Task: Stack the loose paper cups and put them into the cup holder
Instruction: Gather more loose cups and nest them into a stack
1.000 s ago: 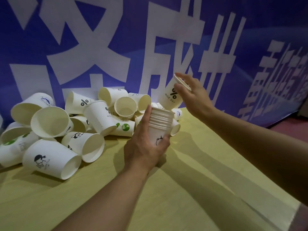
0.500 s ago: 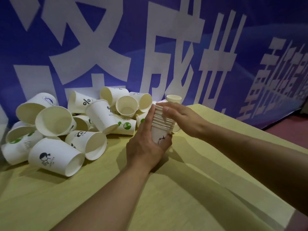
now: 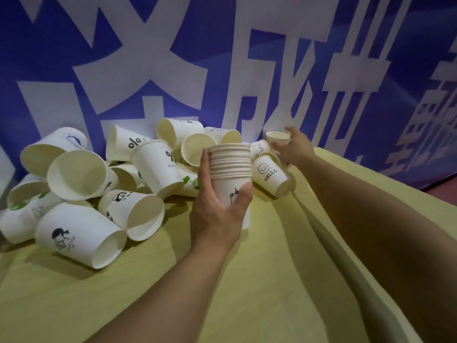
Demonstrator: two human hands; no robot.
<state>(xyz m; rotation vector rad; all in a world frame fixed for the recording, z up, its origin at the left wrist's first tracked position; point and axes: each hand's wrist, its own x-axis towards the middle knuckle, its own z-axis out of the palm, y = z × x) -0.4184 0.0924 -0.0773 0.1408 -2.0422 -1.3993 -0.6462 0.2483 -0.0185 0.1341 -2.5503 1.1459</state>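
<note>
My left hand (image 3: 220, 206) grips a stack of nested white paper cups (image 3: 231, 167), held upright above the yellow table (image 3: 272, 280); the outermost cup has a small animal drawing. My right hand (image 3: 295, 147) reaches to the back right, where its thumb and fingers curl round a single upright paper cup (image 3: 277, 137) by the banner. A "HELLO" smiley cup (image 3: 270, 175) lies on its side between my two hands. Many loose cups (image 3: 103, 194) lie in a heap at the left and back. No cup holder shows in this view.
A blue banner with large white characters (image 3: 222, 70) stands as a wall right behind the heap. The table's right edge (image 3: 385, 169) runs diagonally, with reddish floor (image 3: 445, 191) beyond it. Bare yellow table surface lies in front of the heap.
My right hand set the "%" cup into the stack, pressed it down, then moved away to the back right onto a single upright cup. The stack in my left hand stayed about where it was.
</note>
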